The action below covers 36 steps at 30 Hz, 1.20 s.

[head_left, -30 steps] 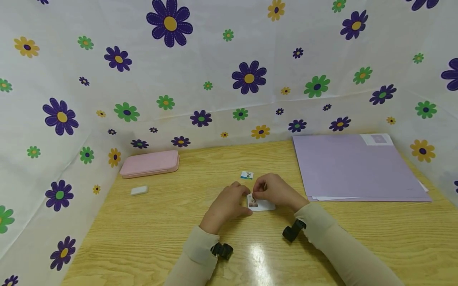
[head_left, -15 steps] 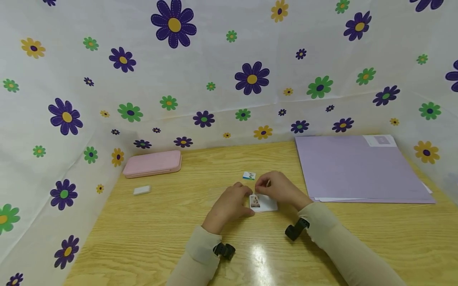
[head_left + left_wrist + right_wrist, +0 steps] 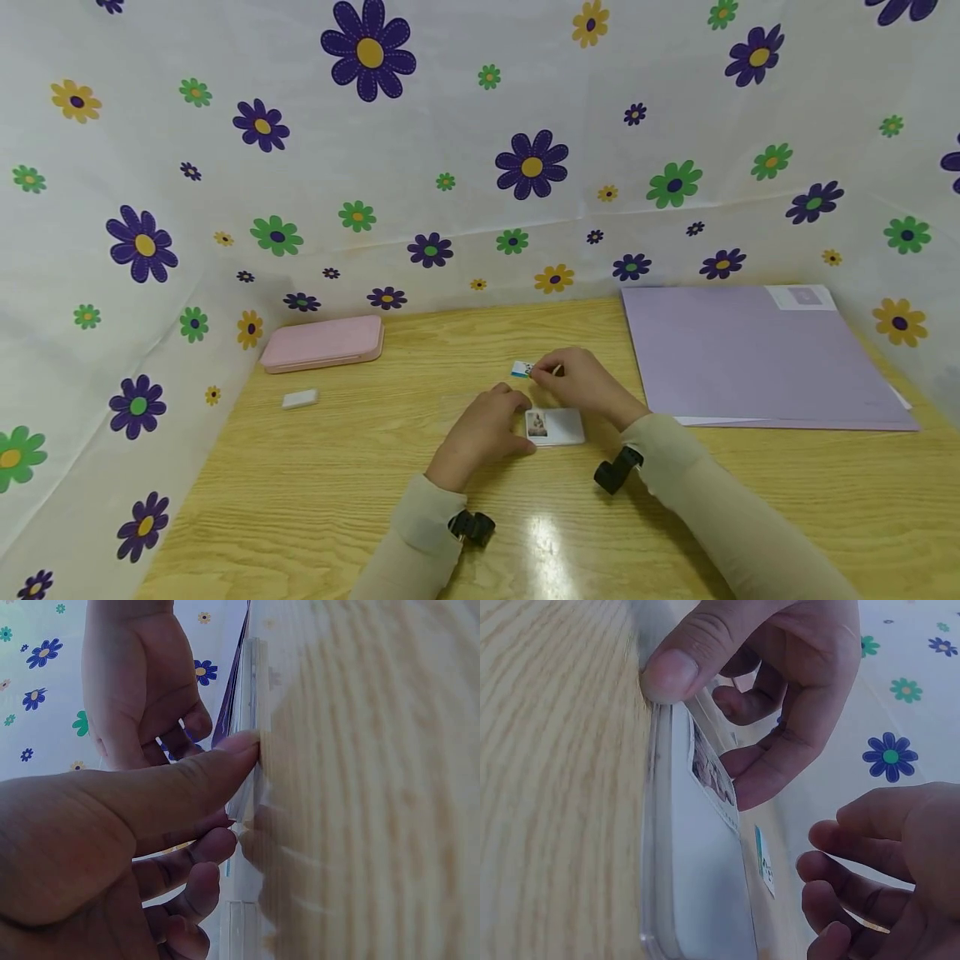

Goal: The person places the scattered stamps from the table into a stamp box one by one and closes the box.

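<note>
A flat white rectangular piece in a clear case (image 3: 564,426) lies on the table, with a small picture sticker (image 3: 537,424) at its left end. My left hand (image 3: 483,425) holds that end, thumb on the near edge and fingers on the far edge. Beyond it lies a small white card with a blue-green edge (image 3: 521,368). My right hand (image 3: 583,383) hovers by this card's right side, its fingertips overlapping it in the head view. In the right wrist view the right fingers (image 3: 836,889) are loosely bent, with nothing visible between them.
A pink case (image 3: 324,343) stands at the back left, with a small white block (image 3: 300,399) in front of it. At the right lies a large purple folder (image 3: 757,358) with white sheets beneath. A flowered cloth (image 3: 450,150) hangs behind the wooden table (image 3: 315,492).
My right hand has left the sticker's upper edge and moved away from me, to the small card. The left hand keeps its hold. The head view has shifted slightly.
</note>
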Each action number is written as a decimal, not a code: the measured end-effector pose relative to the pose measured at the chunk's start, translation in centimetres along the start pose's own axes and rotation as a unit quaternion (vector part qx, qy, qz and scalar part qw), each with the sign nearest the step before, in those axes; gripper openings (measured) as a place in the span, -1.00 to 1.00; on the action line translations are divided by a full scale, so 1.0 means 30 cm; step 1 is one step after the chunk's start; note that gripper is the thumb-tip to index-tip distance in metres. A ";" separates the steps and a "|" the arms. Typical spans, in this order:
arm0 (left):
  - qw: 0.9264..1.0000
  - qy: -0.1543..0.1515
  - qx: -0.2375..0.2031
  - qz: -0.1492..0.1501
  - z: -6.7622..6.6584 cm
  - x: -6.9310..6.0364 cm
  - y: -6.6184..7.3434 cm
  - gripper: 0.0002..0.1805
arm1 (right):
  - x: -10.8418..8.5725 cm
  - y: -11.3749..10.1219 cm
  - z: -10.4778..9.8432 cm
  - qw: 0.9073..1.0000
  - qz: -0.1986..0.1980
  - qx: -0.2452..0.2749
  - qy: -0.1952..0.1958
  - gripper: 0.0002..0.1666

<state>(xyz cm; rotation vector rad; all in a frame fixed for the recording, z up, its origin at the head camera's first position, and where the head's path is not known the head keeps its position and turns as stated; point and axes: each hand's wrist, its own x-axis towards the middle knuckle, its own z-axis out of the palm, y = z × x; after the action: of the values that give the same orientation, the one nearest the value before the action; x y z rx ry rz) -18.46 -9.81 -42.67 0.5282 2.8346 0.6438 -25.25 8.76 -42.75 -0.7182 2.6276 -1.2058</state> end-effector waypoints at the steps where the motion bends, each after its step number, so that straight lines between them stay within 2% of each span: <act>1: 1.000 0.000 0.000 0.001 0.000 0.000 0.000 -0.41 | 0.005 -0.001 -0.001 1.000 0.004 -0.002 0.004 -0.78; 14: 1.000 0.004 0.013 -0.001 -0.005 -0.001 0.001 -0.41 | 0.069 -0.007 -0.014 0.999 0.049 -0.015 0.003 -0.68; 23: 1.000 0.001 0.013 -0.003 -0.003 0.003 0.001 -0.41 | 0.098 0.011 -0.015 0.998 0.055 -0.020 -0.002 -0.71; 31: 1.000 0.000 0.014 -0.002 -0.005 0.004 0.005 -0.41 | 0.128 0.029 -0.008 0.998 0.053 -0.042 -0.009 -0.72; 36: 1.000 -0.002 0.012 -0.003 -0.009 0.004 0.011 -0.40 | 0.141 0.041 -0.003 0.996 0.058 -0.057 -0.023 -0.79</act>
<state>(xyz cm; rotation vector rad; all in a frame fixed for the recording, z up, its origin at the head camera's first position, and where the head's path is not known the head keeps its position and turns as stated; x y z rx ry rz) -18.55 -9.60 -42.29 0.5252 2.8420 0.6070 -29.41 7.45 -43.39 -0.5947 2.6760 -1.0051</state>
